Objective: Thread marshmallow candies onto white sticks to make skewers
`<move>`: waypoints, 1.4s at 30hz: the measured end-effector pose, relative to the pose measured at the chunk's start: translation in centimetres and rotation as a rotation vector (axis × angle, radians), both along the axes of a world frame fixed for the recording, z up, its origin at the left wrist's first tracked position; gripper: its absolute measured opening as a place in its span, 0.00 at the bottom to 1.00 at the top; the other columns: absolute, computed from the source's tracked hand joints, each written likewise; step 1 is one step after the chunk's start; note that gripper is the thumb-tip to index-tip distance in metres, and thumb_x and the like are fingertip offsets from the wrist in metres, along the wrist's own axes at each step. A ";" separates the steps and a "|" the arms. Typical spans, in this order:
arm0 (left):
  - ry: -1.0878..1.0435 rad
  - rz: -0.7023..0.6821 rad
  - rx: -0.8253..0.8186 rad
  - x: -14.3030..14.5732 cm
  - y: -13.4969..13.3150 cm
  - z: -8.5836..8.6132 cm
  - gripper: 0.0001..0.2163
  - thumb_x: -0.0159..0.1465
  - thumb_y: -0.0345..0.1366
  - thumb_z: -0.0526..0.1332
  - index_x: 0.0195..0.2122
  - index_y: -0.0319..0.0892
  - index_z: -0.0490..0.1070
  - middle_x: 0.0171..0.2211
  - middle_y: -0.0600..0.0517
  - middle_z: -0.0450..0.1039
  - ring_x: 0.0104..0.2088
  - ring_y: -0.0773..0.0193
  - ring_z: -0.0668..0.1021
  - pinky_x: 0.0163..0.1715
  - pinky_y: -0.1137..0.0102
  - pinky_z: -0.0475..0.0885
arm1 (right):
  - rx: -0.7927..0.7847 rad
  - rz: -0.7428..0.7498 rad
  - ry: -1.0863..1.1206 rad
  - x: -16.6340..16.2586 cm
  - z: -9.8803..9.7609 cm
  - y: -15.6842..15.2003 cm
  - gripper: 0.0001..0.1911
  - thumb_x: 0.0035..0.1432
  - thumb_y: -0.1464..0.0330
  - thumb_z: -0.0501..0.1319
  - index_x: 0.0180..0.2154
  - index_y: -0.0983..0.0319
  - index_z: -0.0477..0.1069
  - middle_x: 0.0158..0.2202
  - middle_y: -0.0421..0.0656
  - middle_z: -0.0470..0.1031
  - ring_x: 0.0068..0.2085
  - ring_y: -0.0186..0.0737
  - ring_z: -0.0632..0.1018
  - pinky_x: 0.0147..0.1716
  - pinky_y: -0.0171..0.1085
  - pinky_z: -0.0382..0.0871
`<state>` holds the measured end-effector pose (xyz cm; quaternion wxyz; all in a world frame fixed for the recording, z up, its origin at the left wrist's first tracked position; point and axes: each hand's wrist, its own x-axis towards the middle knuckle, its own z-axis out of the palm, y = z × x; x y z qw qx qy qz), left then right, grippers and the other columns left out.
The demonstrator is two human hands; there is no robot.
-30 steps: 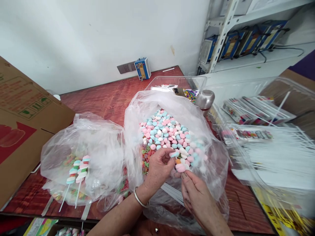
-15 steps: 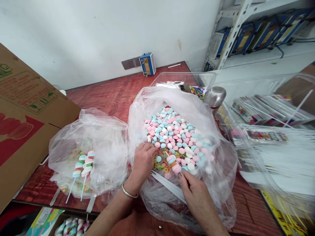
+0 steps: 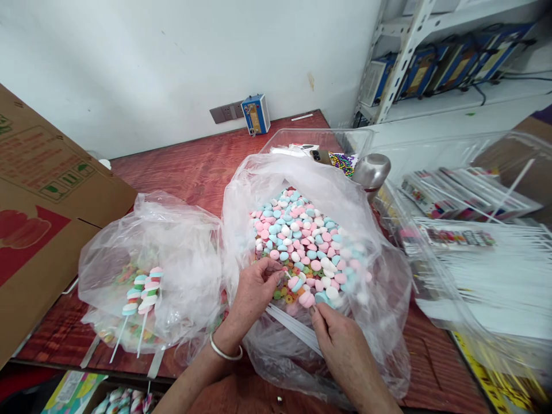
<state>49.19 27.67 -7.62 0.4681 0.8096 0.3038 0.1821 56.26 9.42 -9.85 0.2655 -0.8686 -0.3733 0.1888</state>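
Observation:
My right hand [image 3: 340, 345] grips the lower end of a candy skewer [image 3: 297, 283], threaded with pink and blue candy pieces and an orange ring. At the skewer's bare tip, my left hand [image 3: 257, 287] is closed in a pinch on what looks like a small reddish gummy ring [image 3: 285, 269], mostly hidden by the fingers. Beneath both hands lies an open clear plastic bag [image 3: 239, 201] of pink, blue and white candies [image 3: 302, 230]. Gummy rings [image 3: 282, 294] show at its near side. White sticks [image 3: 295, 326] lie on the bag between my wrists.
Two finished-looking candy skewers [image 3: 142, 293] rest on another plastic bag [image 3: 185, 230] at left, beside a cardboard box [image 3: 56, 201]. At right stands a clear bin [image 3: 431, 270] holding white sticks and packets. A metal cup [image 3: 373, 169] is behind the candy bag.
My left hand has risen from the gummy rings, its thumb and fingers now pinched at the skewer's tip. My right hand keeps its grip. The view has shifted slightly.

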 end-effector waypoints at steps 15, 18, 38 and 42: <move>-0.040 -0.020 -0.305 0.0 -1.1 -1.6 0.11 0.60 0.39 0.64 0.40 0.39 0.74 0.36 0.47 0.79 0.35 0.60 0.80 0.37 0.67 0.76 | -0.003 0.067 -0.286 0.0 1.9 -0.9 0.13 0.64 0.72 0.55 0.26 0.59 0.69 0.23 0.38 0.77 0.23 0.37 0.78 0.23 0.37 0.47; -0.025 -0.037 -0.343 0.0 -1.1 -1.6 0.10 0.59 0.40 0.65 0.38 0.38 0.75 0.34 0.47 0.80 0.34 0.60 0.80 0.36 0.67 0.77 | 0.010 0.066 -0.283 0.1 2.1 -1.0 0.13 0.64 0.72 0.54 0.26 0.59 0.69 0.23 0.39 0.77 0.23 0.37 0.77 0.23 0.37 0.46; 0.034 -0.072 0.551 1.0 0.8 -1.6 0.06 0.65 0.29 0.58 0.38 0.42 0.75 0.40 0.47 0.77 0.43 0.58 0.76 0.45 0.61 0.71 | 0.119 -0.053 0.094 0.6 0.3 -0.2 0.18 0.68 0.62 0.45 0.26 0.58 0.62 0.22 0.40 0.71 0.24 0.37 0.71 0.26 0.34 0.55; -0.028 0.026 -0.008 0.6 0.3 -0.5 0.05 0.61 0.34 0.62 0.37 0.41 0.75 0.33 0.51 0.79 0.33 0.62 0.79 0.35 0.68 0.74 | 0.110 -0.043 0.062 0.6 0.3 -0.2 0.19 0.68 0.63 0.45 0.26 0.58 0.63 0.22 0.40 0.71 0.24 0.37 0.71 0.26 0.34 0.55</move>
